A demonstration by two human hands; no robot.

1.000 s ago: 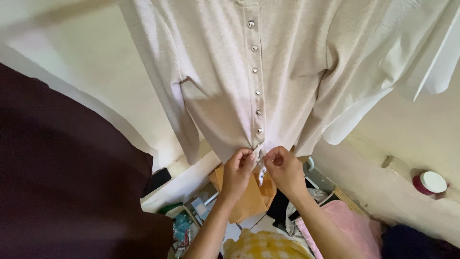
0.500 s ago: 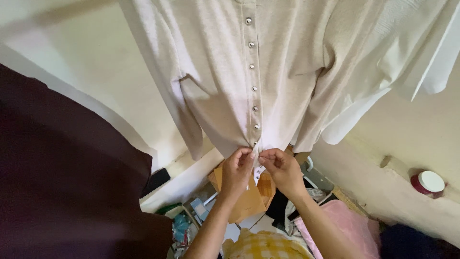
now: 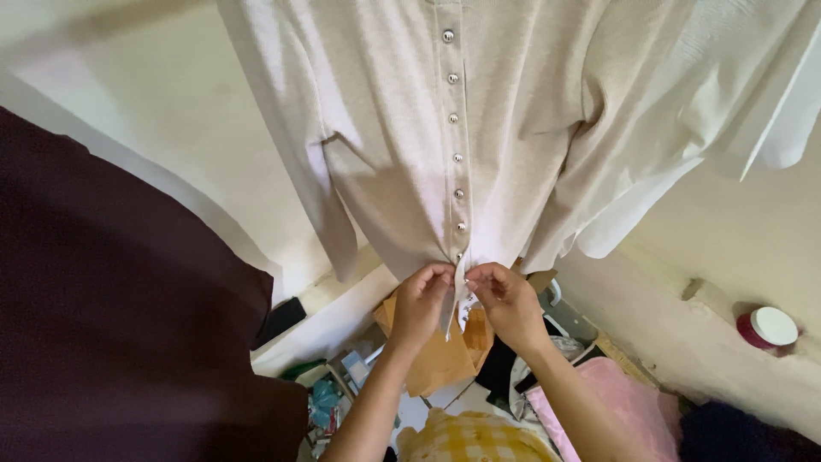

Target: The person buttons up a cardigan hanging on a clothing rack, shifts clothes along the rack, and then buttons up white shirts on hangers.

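From the head view, a cream long-sleeved cardigan [image 3: 513,128] hangs against the pale wall [image 3: 154,111], its front run through by a row of small silvery buttons [image 3: 455,157] down the middle. Both of the person's arms reach up from below to the bottom hem, right at the foot of that button line.

The left hand [image 3: 421,304] has its fingers curled in, the fingertips [image 3: 445,274] pinching the left edge of the front opening at the hem. The right hand [image 3: 508,301] mirrors it just beside, thumb and fingers nipped on the right edge. The two hands are nearly touching each other, with the lowest part of the placket drawn together between them; whether a button sits between the fingers cannot be told. The fabric puckers into small folds above the knuckles, and the two sleeves hang loose on either side.

A white garment [image 3: 753,94] hangs at the upper right, overlapping the cardigan's sleeve. A large dark maroon cloth [image 3: 120,325] fills the left side. Below the hands lies a jumble: a brown paper envelope [image 3: 440,359], a pink cloth [image 3: 616,402], a yellow checked cloth [image 3: 470,436]. On the ledge at right stands a red jar with a white lid [image 3: 767,328], well apart from the hands.
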